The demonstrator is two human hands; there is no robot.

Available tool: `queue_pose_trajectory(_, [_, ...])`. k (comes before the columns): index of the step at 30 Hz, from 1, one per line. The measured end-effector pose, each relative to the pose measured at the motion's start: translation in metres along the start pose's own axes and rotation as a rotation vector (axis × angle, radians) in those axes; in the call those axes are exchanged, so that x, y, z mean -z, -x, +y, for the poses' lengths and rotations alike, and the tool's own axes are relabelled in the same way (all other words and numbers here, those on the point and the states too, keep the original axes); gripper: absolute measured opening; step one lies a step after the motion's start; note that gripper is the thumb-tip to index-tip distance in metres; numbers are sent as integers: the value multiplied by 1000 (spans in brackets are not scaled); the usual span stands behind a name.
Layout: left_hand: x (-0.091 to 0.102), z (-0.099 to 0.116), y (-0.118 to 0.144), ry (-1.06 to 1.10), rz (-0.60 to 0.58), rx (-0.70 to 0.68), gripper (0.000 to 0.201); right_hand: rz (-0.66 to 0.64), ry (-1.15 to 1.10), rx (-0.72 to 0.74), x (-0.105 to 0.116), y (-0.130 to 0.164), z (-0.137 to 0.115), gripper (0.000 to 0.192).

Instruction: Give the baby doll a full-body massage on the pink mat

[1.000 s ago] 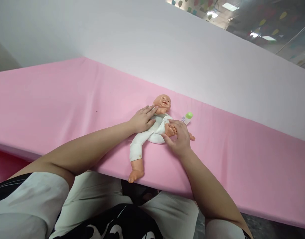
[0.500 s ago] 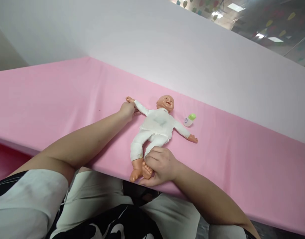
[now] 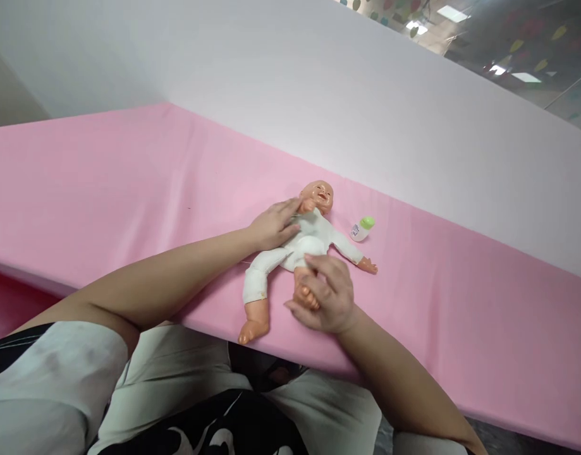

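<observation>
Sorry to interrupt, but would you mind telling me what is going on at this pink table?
A person is handling a baby doll in white clothes that lies on its back on the pink table. The left hand rests flat across the doll's chest, near its chin. The right hand has a grip on one of the doll's feet, bending that leg up. A small green-capped bottle lies just beyond the doll, untouched.
</observation>
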State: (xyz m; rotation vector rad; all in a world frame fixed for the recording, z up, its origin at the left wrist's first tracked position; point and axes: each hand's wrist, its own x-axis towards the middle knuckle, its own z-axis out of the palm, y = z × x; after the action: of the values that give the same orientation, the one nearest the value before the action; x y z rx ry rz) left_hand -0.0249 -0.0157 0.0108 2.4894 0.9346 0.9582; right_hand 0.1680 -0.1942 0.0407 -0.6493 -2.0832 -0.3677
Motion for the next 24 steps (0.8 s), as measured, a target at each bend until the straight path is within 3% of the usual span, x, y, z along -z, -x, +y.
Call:
queue_pose_trajectory(3, [-2,14,2,-175,-137,-37,73,37,106,-141,2,3,24,47])
queue_pose_trajectory(8, [-3,21,1,-282,-211,-20,64,-52,78,-441,-9,14,57,40])
queue_pose_trajectory(13, [-6,19,-1,-276,-241,12,65,-37,45,-545,-12,16,66,45])
queue_pose_trajectory(19, [-4,6,1,-114,-42,80,74,-2,98,-326,-2,8,50,38])
queue_pose_trajectory(24, [2,-17,-4,146,204,314,66,-81,-20,-42,1,2,17,47])
